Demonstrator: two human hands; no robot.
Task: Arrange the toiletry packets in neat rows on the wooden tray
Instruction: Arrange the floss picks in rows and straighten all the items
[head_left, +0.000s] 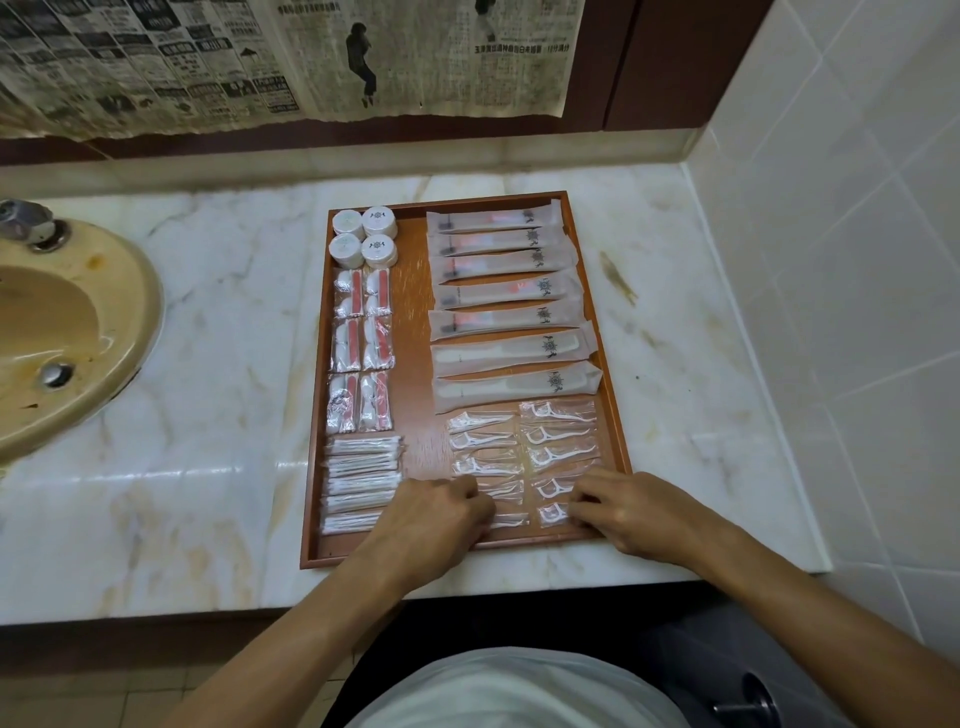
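Left hand: the left hand (436, 512) lies knuckles-up at the near edge of the wooden tray (415, 332), fingers curled down onto the nearest floss-pick packets (501, 499) of the left column; whether it pinches one or only presses on it cannot be told, since the fingertips are hidden under the hand.
Right hand: the right hand (621, 512) rests beside it, fingers bent, tips on the nearest packet of the right floss-pick column (558, 452); a true pinch cannot be made out here either.
Between the hands: the two lowest packets of each column show in the gap, slightly askew.
Just left of the left hand: a stack of cotton-swab packets (361, 483) in one column, the nearest touching the wrist side of that hand.
Just beyond the hands: the remaining floss picks run away in two columns — clear wrappers, white picks.
Farther, beyond the right hand: two comb sleeves (514, 364), then five toothbrush sleeves (501, 270), all lying crosswise in one column.
Farther, beyond the left hand: six clear packets with red strips (361, 348), in pairs.
Farthest corner: four round white packets (363, 236) in a square.
Tray's place: on a marble counter (218, 322), near its front edge.
Far left of the hands: a beige sink (67, 332).
Behind everything: newspaper sheets (260, 57) on the wall.
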